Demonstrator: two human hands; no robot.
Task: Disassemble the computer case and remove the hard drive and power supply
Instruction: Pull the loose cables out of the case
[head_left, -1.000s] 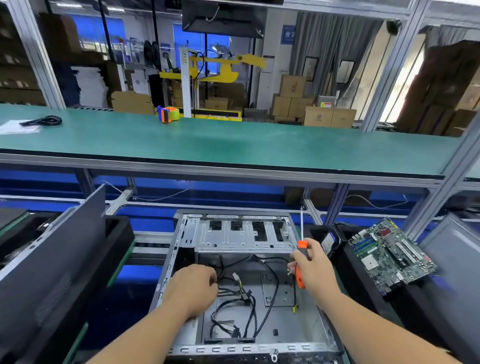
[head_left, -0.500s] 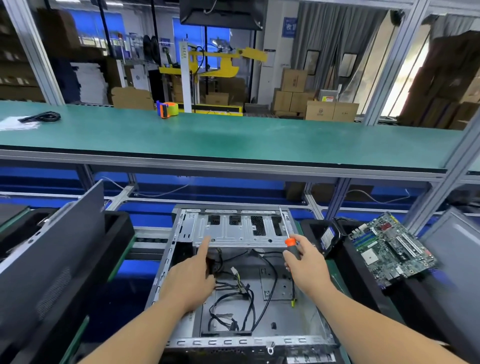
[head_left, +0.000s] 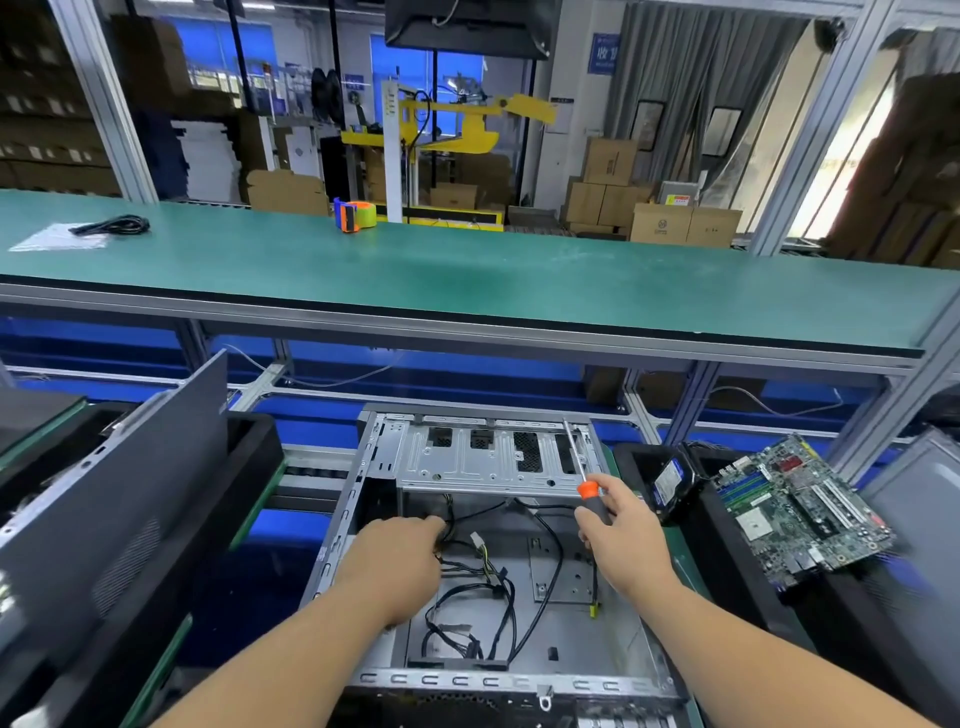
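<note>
The open computer case (head_left: 613, 639) lies on its side in front of me, its metal drive cage (head_left: 483, 460) at the far end and loose black cables (head_left: 493, 587) on its floor. My left hand (head_left: 395, 564) reaches into the case and its fingers close on the cable bundle just under the cage. My right hand (head_left: 626, 532) holds a screwdriver (head_left: 584, 480) with an orange and black handle, shaft pointing up over the cage's right end. A hard drive (head_left: 667, 480) stands in the black bin to the right.
A green motherboard (head_left: 795, 512) rests on a black bin (head_left: 727, 545) at the right. A dark case side panel (head_left: 114, 499) leans on a black bin at the left. Across the green workbench (head_left: 467, 275) lie a tape dispenser (head_left: 356, 215) and a coiled black cord (head_left: 111, 226).
My left hand dropped from pointing at the drive cage to the cables under it. My right hand stayed by the cage's right end, screwdriver shaft now pointing up.
</note>
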